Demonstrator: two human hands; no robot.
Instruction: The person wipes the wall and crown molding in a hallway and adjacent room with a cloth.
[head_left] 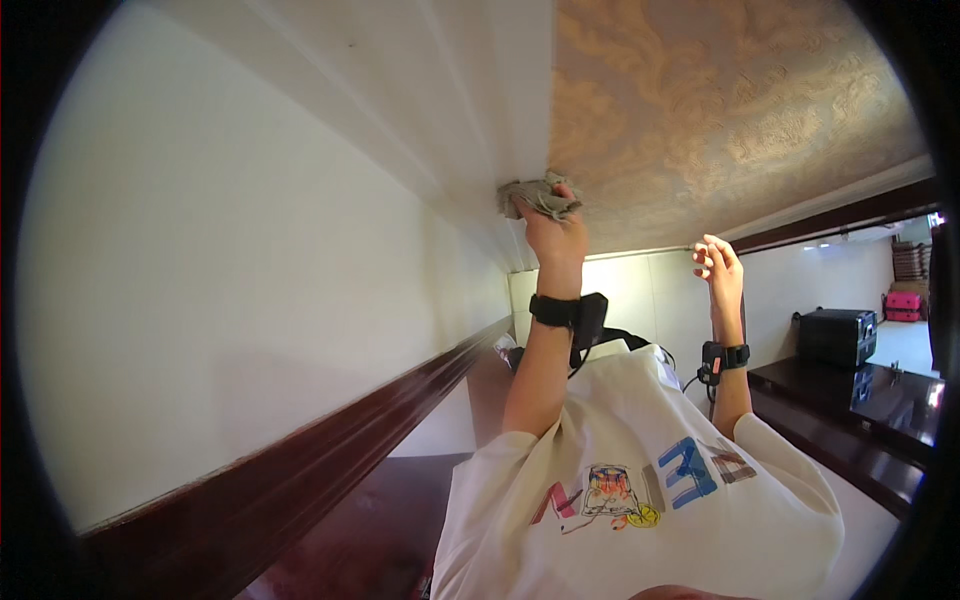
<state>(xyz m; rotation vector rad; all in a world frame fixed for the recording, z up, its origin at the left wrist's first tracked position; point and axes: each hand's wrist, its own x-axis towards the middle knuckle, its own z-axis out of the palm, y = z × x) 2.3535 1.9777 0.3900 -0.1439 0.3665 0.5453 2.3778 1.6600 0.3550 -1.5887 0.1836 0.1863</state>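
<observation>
My left hand [556, 236] is closed round a crumpled grey-green cloth [540, 196]. The cloth is pressed where the white ridged moulding [505, 130] meets a wall panel [700, 110] with a gold and beige scroll pattern. My right hand [720, 268] is raised off to the right, beside the panel's lower edge. Its fingers are loosely bent and apart, and nothing shows in them. Each wrist wears a black strap with a small dark device, the left strap [552, 310] and the right strap [736, 356].
A plain white wall [230, 270] fills the left, with a dark wood trim [300, 455] running along it. At right a black case [838, 336] stands on a glossy dark cabinet [840, 400]. Farther off is a pink box [903, 306]. Pale floor tiles [625, 285] show between my arms.
</observation>
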